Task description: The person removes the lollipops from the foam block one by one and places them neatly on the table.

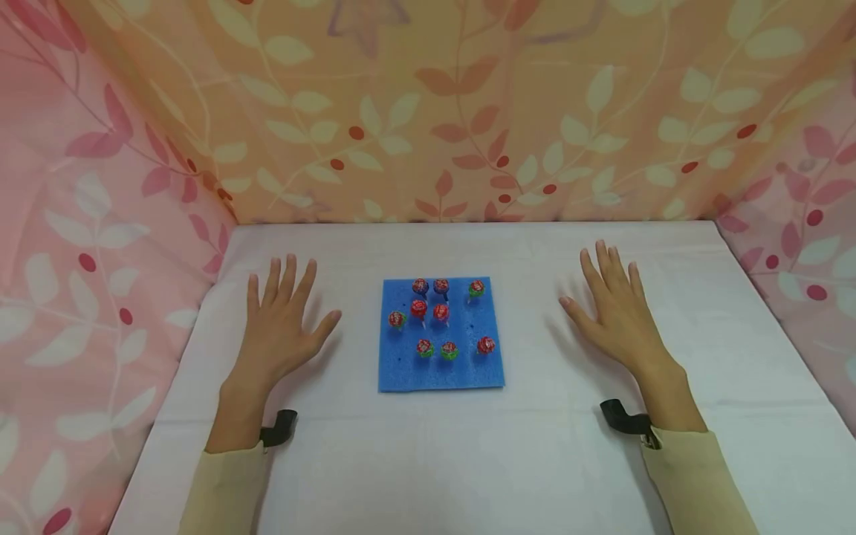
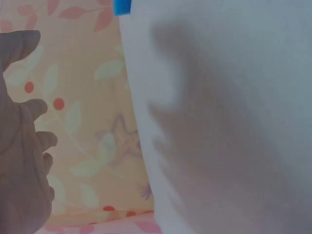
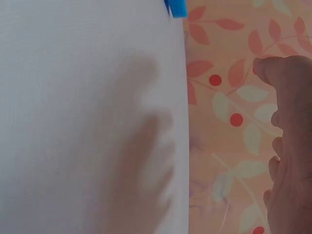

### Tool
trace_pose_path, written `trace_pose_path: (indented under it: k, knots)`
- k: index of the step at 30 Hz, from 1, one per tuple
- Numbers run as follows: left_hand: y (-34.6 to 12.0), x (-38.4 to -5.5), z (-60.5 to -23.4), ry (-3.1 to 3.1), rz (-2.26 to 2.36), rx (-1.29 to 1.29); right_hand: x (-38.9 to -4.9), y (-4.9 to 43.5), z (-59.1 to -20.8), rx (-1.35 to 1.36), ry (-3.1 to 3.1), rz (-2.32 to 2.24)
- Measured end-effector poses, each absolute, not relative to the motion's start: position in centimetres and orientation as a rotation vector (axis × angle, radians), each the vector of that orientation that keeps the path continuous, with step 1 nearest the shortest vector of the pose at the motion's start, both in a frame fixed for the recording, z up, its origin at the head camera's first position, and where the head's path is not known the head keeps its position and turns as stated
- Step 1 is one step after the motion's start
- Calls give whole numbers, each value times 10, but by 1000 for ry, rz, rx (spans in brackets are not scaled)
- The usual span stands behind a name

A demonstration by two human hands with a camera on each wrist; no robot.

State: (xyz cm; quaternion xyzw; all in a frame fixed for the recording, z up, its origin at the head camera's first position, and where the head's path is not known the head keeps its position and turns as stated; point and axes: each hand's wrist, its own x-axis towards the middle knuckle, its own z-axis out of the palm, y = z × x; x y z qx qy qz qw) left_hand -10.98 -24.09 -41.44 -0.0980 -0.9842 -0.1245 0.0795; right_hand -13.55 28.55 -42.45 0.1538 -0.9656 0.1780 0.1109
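Observation:
On the white table lies a square blue foam board with several lollipops standing in it on their sticks. Two dark-wrapped lollipops are along its far edge, with a red-and-green lollipop at the far right. A red lollipop and a pink one are near the middle. Two green-and-red lollipops stand at the front, and a red one at front right. My left hand is spread left of the board, holding nothing. To its right, my right hand is also spread and holds nothing.
The white cloth-covered table runs to a patterned orange curtain at the back. Pink leafy curtains close off both sides. Black wrist mounts stick out inward from both wrists.

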Motion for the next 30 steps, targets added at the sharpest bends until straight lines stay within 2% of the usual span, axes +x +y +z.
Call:
trace_pose_path:
  k: [30]
  knots:
    - [-200,-117,-426,-3022,-613,-444,-120,229,-419,719,-2841,836]
